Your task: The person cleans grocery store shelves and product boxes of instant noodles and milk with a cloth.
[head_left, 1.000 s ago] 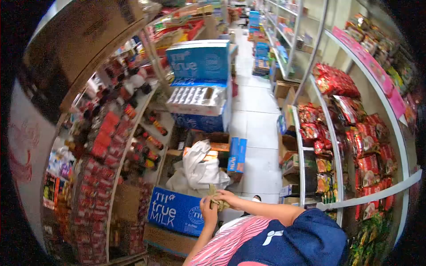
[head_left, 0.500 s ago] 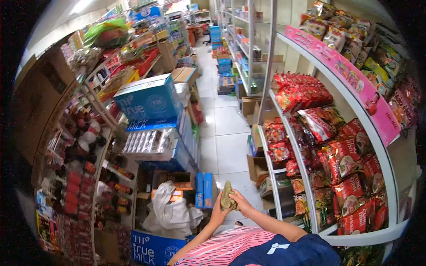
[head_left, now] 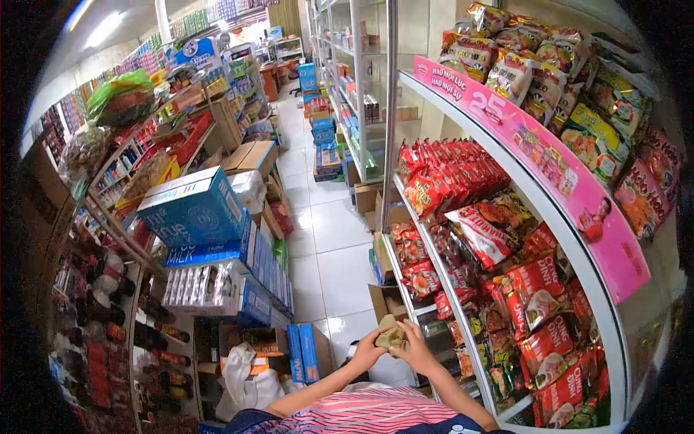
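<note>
Low in front of my striped top, both hands are closed around a small crumpled olive-tan piece (head_left: 391,337), whose exact kind I cannot tell. My left hand (head_left: 369,351) grips its left side. On the other side, the fingers of my right hand (head_left: 414,349) wrap over the edge. Folds and a paler hollow show on its upper face. Just beyond the hands is an open cardboard box (head_left: 389,305) at the foot of the shelving.
Glass-and-metal shelving (head_left: 506,347) full of red noodle packets (head_left: 531,289) stands close on my right. Stacked milk cartons (head_left: 191,210), a white sack (head_left: 249,380) and bottle shelves line the left. A tiled aisle (head_left: 318,224) runs between them.
My view has turned right, and the shelving looms larger. Both hands still hold the crumpled piece, which now sits in front of the right-hand shelves' foot.
</note>
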Demonstrator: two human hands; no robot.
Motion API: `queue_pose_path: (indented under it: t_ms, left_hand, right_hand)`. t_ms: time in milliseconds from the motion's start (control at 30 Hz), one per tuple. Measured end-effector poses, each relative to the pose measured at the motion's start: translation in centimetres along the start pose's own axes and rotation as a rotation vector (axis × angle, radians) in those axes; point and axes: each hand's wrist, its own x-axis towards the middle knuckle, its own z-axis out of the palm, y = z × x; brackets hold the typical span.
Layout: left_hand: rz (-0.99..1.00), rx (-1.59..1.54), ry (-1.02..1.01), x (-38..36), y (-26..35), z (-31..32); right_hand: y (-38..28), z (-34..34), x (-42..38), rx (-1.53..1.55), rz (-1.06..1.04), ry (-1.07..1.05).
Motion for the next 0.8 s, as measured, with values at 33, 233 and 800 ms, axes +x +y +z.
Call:
queue_pose_path:
  t_ms: [33, 233, 800]
  left_hand:
    - [0.004, 0.001, -0.008, 1.2, 1.0, -0.1]
    - [-0.087, -0.667, -0.388, 9.2, 8.2, -2.0]
    - [0.648, -0.522, 0.081, 30.4, 30.2, -1.7]
  right_hand:
    - [-0.7, -0.6, 1.0, -0.003, 0.0, 0.009]
    - [-3.9, -4.3, 8.2, -0.084, -0.292, 0.276]
    - [-17.8, -19.7, 1.1, -0.942, -0.136, 0.658]
